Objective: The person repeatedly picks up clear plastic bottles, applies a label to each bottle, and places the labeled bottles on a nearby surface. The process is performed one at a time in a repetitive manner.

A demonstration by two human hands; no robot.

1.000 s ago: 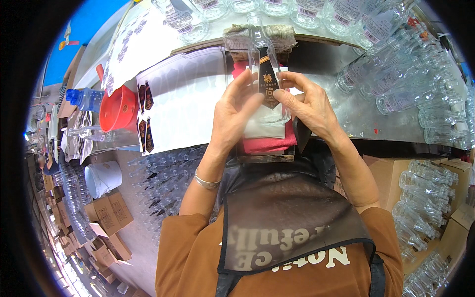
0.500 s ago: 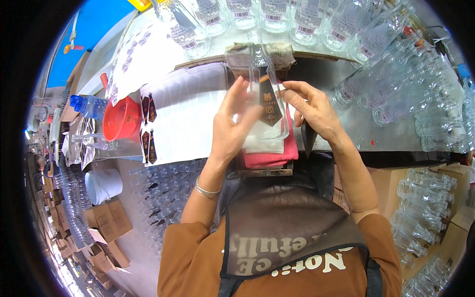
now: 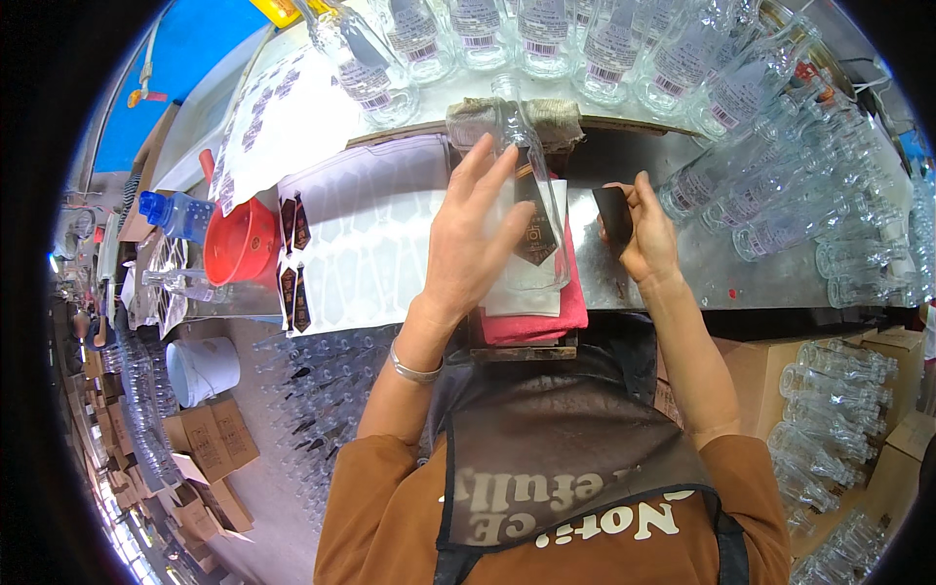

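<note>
At the metal worktop [image 3: 697,273], the dark-labelled bottle [image 3: 540,190] lies partly beneath the left hand [image 3: 468,244], grip apart, contact unclear. Rightward, the right hand [image 3: 647,232] clamps a black block [image 3: 611,213].

Grey floor [image 3: 273,522], shiny metal worktable [image 3: 707,268], blue surface [image 3: 190,58] beyond, perhaps a wall.

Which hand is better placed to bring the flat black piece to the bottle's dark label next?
Right, most likely: the right hand holds the flat black piece, just right of the bottle. The left hand, fingers spread by the bottle, seems better suited to steadying.
</note>
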